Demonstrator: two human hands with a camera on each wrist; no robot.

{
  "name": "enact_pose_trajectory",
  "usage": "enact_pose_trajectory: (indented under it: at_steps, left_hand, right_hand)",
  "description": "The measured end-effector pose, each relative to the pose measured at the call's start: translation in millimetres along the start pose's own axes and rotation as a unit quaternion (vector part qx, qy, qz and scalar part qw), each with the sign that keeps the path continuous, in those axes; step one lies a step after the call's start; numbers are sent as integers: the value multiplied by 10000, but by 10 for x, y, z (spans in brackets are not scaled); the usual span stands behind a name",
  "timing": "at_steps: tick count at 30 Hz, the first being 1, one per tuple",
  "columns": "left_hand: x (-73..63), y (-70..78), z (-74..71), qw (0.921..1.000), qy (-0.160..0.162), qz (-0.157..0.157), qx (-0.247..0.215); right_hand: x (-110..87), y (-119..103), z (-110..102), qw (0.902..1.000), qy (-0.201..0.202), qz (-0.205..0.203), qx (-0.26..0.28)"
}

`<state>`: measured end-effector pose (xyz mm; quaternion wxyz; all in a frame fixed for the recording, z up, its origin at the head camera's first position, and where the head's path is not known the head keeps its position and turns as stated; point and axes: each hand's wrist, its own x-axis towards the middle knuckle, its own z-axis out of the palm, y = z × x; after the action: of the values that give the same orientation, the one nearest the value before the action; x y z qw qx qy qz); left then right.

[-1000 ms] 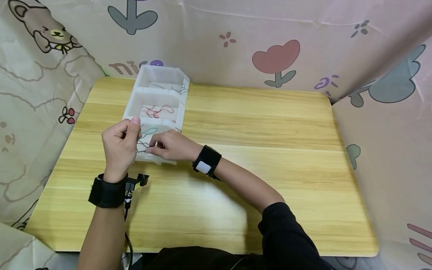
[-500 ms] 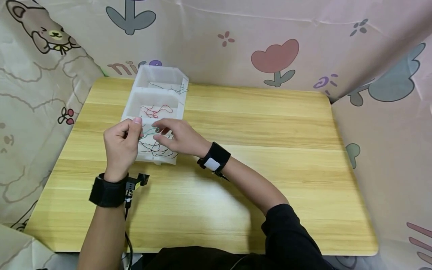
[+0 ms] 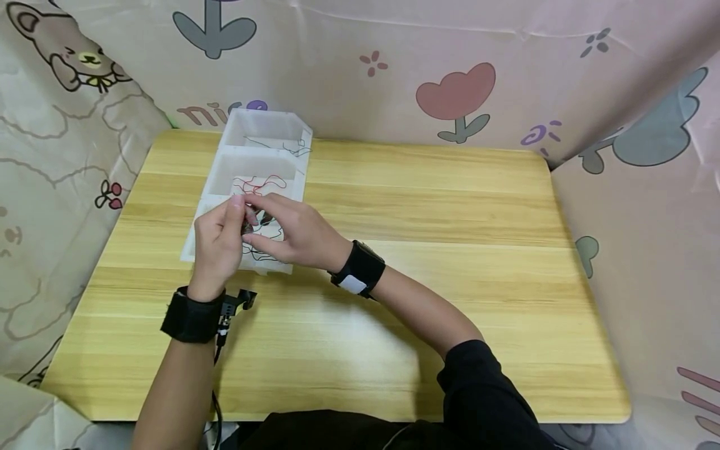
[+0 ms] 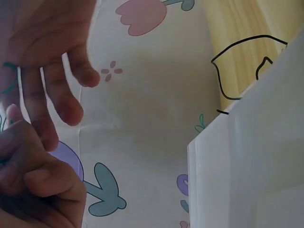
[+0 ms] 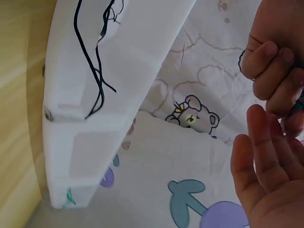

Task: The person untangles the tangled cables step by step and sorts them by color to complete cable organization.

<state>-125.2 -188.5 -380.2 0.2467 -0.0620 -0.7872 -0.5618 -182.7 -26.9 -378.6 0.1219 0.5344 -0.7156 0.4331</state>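
Observation:
Over the front compartment of a white three-part bin (image 3: 255, 162), my left hand (image 3: 218, 247) is closed in a fist, thumb on top. At its curled fingers a bit of green wire (image 5: 300, 102) shows in the right wrist view; the rest is hidden by the hands. My right hand (image 3: 306, 231) faces it, index fingertip right at the left thumb, its own thumb lower and apart. The other right fingers are loosely extended in the left wrist view. Black wires (image 3: 261, 255) lie in the front compartment below the hands.
Red wires (image 3: 259, 185) lie in the middle compartment, thin dark wires (image 3: 295, 150) in the back one. Some black wire (image 4: 251, 38) loops over the bin's edge. The bin stands on a wooden table (image 3: 427, 300) against a printed cloth (image 3: 337, 81).
My right hand has left the black wires, opened, and come up to the left fist. My left hand has shifted slightly right to meet it. The green loop beside the fist is now covered.

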Motion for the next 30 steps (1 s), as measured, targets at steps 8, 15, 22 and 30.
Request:
enact_pose_trajectory:
  at_steps: [8, 15, 22, 30]
  left_hand:
    - [1, 20, 69, 9978, -255, 139, 597]
    - [27, -17, 80, 9961, -353, 267, 763]
    - [10, 43, 95, 9975, -3, 306, 642]
    - [-32, 301, 118, 9990, 141, 216, 365]
  right_hand:
    - [-44, -56, -106, 9863, -53, -296, -1620]
    - [-133, -9, -279, 9955, 119, 2, -940]
    - [-279, 177, -469, 9930, 816, 832, -206]
    - [-344, 604, -654, 9390, 2279, 2413, 900]
